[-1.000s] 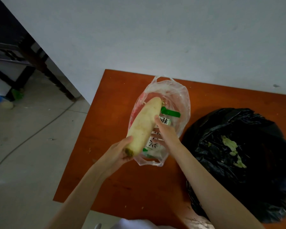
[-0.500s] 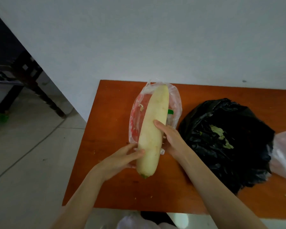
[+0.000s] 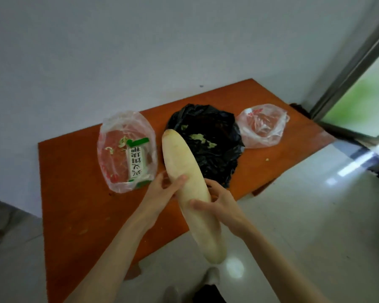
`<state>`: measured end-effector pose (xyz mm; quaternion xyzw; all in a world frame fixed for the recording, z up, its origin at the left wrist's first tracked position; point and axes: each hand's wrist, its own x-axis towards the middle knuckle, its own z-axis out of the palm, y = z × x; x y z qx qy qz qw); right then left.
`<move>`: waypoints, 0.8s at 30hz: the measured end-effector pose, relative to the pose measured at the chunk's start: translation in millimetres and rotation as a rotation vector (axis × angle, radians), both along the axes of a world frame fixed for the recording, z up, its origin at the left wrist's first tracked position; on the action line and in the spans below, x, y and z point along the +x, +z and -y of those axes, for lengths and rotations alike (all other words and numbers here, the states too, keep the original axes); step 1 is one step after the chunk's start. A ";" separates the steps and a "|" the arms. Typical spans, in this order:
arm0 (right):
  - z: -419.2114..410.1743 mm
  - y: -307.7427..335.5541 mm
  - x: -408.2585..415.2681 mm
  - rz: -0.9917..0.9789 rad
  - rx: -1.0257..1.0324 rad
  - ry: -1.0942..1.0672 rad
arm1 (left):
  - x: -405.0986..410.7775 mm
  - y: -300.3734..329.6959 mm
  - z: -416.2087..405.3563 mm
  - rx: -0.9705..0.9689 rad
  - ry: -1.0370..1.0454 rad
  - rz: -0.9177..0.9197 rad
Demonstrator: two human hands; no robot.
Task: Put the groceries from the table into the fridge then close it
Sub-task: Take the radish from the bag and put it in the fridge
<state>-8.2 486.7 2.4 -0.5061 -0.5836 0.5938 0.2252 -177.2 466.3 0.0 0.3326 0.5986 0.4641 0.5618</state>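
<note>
A long pale white radish (image 3: pixel 184 169) is held in the air above the front of the orange table (image 3: pixel 74 193), its far tip over the black bag. My left hand (image 3: pixel 162 189) grips its middle from the left, thumb across the top. My right hand (image 3: pixel 219 202) grips it from the right, just below. On the table to the left lies a clear plastic bag (image 3: pixel 120 154) holding a white and green packet (image 3: pixel 137 162). The fridge is out of view.
A crumpled black plastic bag (image 3: pixel 214 136) with green leaf scraps lies mid-table. A second clear bag (image 3: pixel 263 125) sits at the table's right end. A white wall runs behind, a door frame (image 3: pixel 348 68) stands at the right, and glossy tiled floor (image 3: pixel 304 215) lies below.
The radish has come fully out of the clear bag and been lifted toward me. My view has swung right, showing the second clear bag and the door frame.
</note>
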 end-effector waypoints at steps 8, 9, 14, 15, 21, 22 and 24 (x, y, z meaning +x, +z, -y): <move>50.7 6.7 157.2 -0.034 0.047 -0.211 | 155.9 15.3 2.4 0.100 -0.273 -0.108; 58.1 6.2 180.6 -0.039 0.048 -0.259 | 181.3 16.6 3.8 0.114 -0.304 -0.115; 106.0 0.2 315.1 -0.005 0.066 -0.441 | 324.7 6.8 25.7 0.099 -0.449 -0.032; 117.0 -1.6 343.8 0.005 0.065 -0.469 | 354.2 3.4 32.5 0.089 -0.477 -0.009; 182.6 4.9 487.8 0.052 0.064 -0.636 | 509.2 8.4 69.5 0.054 -0.667 0.078; 191.6 7.6 507.1 0.062 0.070 -0.671 | 532.9 12.4 72.8 0.051 -0.703 0.100; 208.5 13.5 543.7 0.074 0.090 -0.752 | 578.8 20.3 78.6 0.031 -0.765 0.156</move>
